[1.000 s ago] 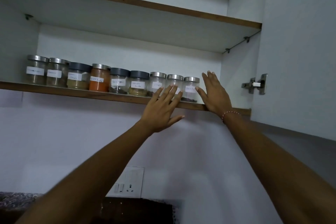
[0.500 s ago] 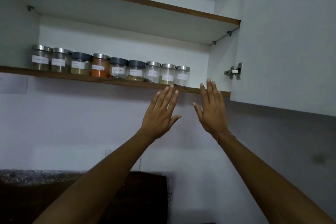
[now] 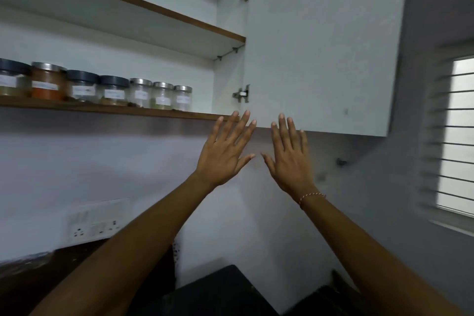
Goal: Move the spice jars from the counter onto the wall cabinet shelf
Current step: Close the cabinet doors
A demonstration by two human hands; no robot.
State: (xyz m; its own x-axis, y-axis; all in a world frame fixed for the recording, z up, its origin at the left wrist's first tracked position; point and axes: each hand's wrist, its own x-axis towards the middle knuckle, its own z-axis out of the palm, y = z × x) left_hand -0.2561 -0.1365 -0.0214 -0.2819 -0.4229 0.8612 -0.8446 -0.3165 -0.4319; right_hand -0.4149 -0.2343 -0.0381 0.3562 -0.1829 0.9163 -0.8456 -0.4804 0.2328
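**Hands empty below shelf, jars up and to the left**

Both hands raised, palms forward, fingers straight and spread, holding nothing. Left hand [image 3: 225, 151] and right hand [image 3: 289, 154] sit side by side, thumbs nearly meeting, fingertips about level with the front edge of the shelf [image 3: 154, 112].

Jars [image 3: 138, 92] stand upright in a single row on the shelf, row running left-right along the front edge and cut off by the left frame border. From the hands the row lies up and to the left; left hand is the nearer one, its fingertips near the shelf's right end, apart from the last jar [image 3: 182, 97]. Right hand is under the bottom edge of the open door [image 3: 320, 46], further from the jars.

Bare stretch of shelf between last jar and cabinet side wall, so any next jar would likely go there, straight above the left hand.

Surface [image 3: 38, 272] shows only as a dark strip lower left; no jars seen on it, most of it out of view. Judged: placing looks near done or done.
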